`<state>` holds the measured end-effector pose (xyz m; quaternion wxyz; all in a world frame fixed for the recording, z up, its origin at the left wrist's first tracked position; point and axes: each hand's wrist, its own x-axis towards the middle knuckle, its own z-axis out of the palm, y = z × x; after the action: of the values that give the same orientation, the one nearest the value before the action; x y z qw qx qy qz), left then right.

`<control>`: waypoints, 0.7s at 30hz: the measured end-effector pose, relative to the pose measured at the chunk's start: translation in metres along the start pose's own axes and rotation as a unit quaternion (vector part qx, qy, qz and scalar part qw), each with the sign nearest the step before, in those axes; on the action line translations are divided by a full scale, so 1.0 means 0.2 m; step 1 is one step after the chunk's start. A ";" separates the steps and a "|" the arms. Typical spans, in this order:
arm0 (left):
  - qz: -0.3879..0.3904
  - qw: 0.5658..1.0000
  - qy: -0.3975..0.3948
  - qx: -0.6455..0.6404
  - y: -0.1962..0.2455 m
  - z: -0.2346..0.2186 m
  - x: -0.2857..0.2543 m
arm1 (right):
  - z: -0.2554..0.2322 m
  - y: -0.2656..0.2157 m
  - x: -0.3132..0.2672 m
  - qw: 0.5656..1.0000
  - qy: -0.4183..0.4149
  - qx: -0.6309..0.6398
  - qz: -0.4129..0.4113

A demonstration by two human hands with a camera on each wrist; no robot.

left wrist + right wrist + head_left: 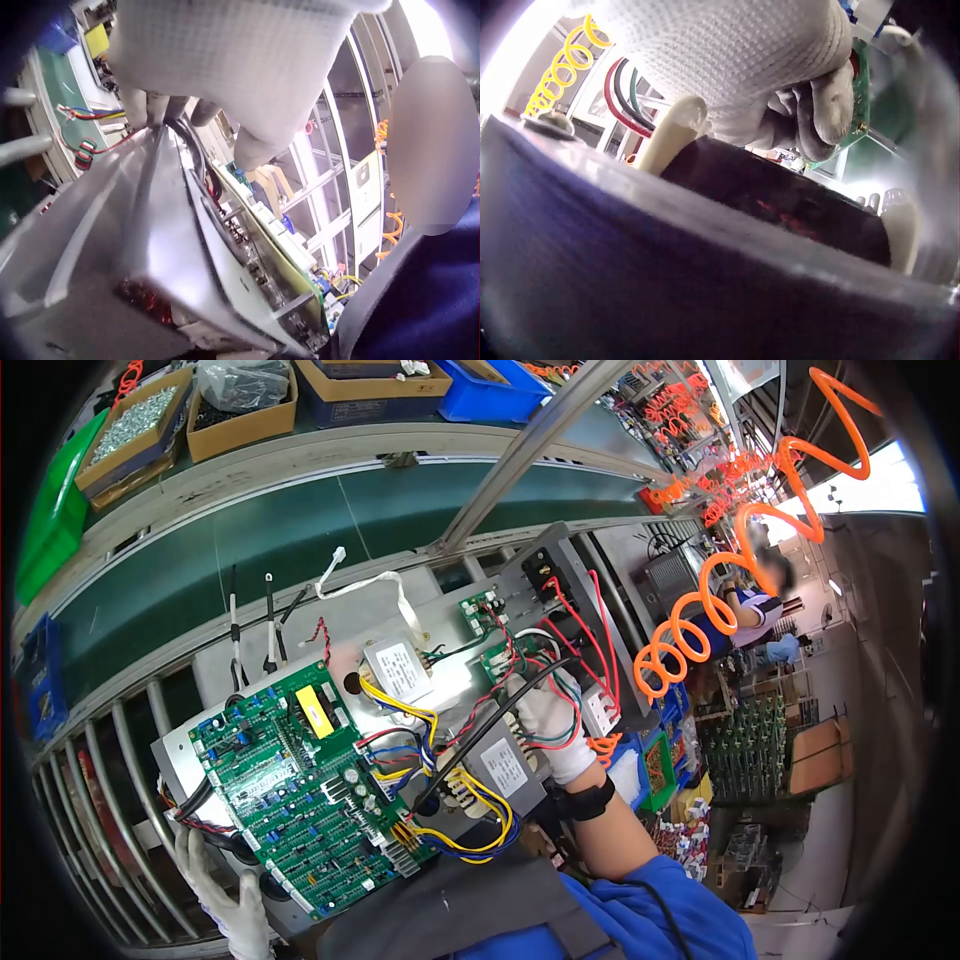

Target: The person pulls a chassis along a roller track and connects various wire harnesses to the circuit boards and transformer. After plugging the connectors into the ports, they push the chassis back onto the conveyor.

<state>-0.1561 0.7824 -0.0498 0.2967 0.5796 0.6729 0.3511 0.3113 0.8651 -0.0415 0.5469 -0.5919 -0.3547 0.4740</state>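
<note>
A metal chassis (pixel 440 712) carries a large green circuit board (pixel 295 790) and two labelled transformers, one near the chassis middle (pixel 397 670) and one closer to the body (pixel 503 765). My gloved left hand (pixel 228 905) is at its left edge by a cable bundle, fingers mostly extended. In the left wrist view its fingertips reach over the corner of the sheet metal (pixel 172 217). My gloved right hand (pixel 548 725) reaches past the nearer transformer, among red, green and black wires. Its curled fingers hold a small green circuit board (pixel 861 90) at the edge. Another small board (pixel 480 612) sits farther back.
Metal rollers (pixel 125 800) run beneath the chassis. Beyond lies a green conveyor belt (pixel 300 520), with boxes of screws (pixel 135 425) behind it. An orange coiled hose (pixel 690 625) hangs at the right near a metal post (pixel 525 455). Another person (pixel 755 615) is farther off.
</note>
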 end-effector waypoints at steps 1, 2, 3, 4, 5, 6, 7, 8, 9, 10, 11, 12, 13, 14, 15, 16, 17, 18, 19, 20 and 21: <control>0.009 1.000 0.006 0.006 0.00 0.01 0.00 | 0.03 0.08 0.03 0.978 0.000 0.205 -0.045; 0.017 1.000 0.012 0.013 0.01 0.02 0.00 | 0.01 0.09 0.03 0.978 0.003 0.205 -0.045; 0.014 1.000 0.008 0.017 0.03 0.02 0.00 | 0.00 0.09 0.03 0.980 -0.005 0.198 -0.021; 0.016 1.000 0.006 0.016 0.02 0.02 0.00 | -0.01 0.08 0.03 0.981 -0.013 0.192 0.003; 0.028 0.999 0.006 0.027 0.02 0.02 0.01 | -0.01 0.08 0.03 0.981 -0.011 0.192 0.002; 0.040 0.998 0.006 0.038 0.02 0.02 0.00 | -0.01 0.07 0.03 0.997 -0.010 0.052 -0.055; 0.043 0.998 0.004 0.037 0.00 0.02 0.00 | 0.00 0.07 0.04 0.990 -0.008 -0.090 -0.109; 0.044 0.998 0.003 0.049 -0.03 0.02 0.01 | 0.04 0.04 0.04 0.960 -0.005 -0.230 -0.160; 0.046 0.997 0.002 0.061 -0.06 0.02 0.01 | 0.08 -0.03 0.03 0.879 -0.005 -0.394 -0.269; 0.050 0.997 -0.001 0.060 -0.08 0.02 0.00 | 0.07 -0.04 0.03 0.879 0.000 -0.395 -0.268; 0.059 0.996 0.003 0.065 -0.10 0.02 0.00 | 0.05 -0.04 0.03 0.875 0.001 -0.428 -0.224; 0.068 0.995 0.006 0.070 -0.11 0.02 0.00 | 0.04 -0.05 0.03 0.870 0.002 -0.460 -0.179; 0.072 0.995 0.002 0.070 -0.10 0.02 0.00 | 0.09 -0.16 0.01 0.820 -0.022 -0.522 -0.232; 0.067 0.996 0.010 0.059 -0.08 0.03 0.00 | 0.13 -0.21 -0.01 0.820 -0.016 -0.523 -0.230; 0.062 0.997 0.018 0.048 -0.06 0.04 0.01 | 0.17 -0.25 -0.02 0.895 0.010 -0.432 -0.111; 0.066 0.997 0.013 0.046 -0.07 0.03 0.01 | 0.18 -0.26 -0.03 0.944 0.037 -0.328 0.010; 0.066 0.994 0.007 0.089 -0.08 0.01 0.02 | 0.12 -0.19 -0.02 0.978 0.026 -0.205 0.035; 0.065 0.989 0.001 0.131 -0.09 0.01 0.02 | -0.04 -0.05 -0.01 0.953 -0.059 0.248 0.165; 0.063 0.987 0.007 0.149 -0.08 0.01 0.02 | -0.02 -0.06 -0.01 0.967 -0.034 0.202 0.152; 0.066 0.987 0.005 0.149 -0.09 0.01 0.02 | 0.02 -0.09 -0.01 0.978 -0.009 0.156 0.139; 0.067 0.987 0.007 0.143 -0.09 0.01 0.02 | 0.08 -0.15 -0.02 0.978 -0.006 0.156 0.139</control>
<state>-0.1646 0.7859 -0.0659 0.1820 0.6570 0.6782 0.2744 0.2977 0.8708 -0.0111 0.5593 -0.5394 -0.1940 0.5988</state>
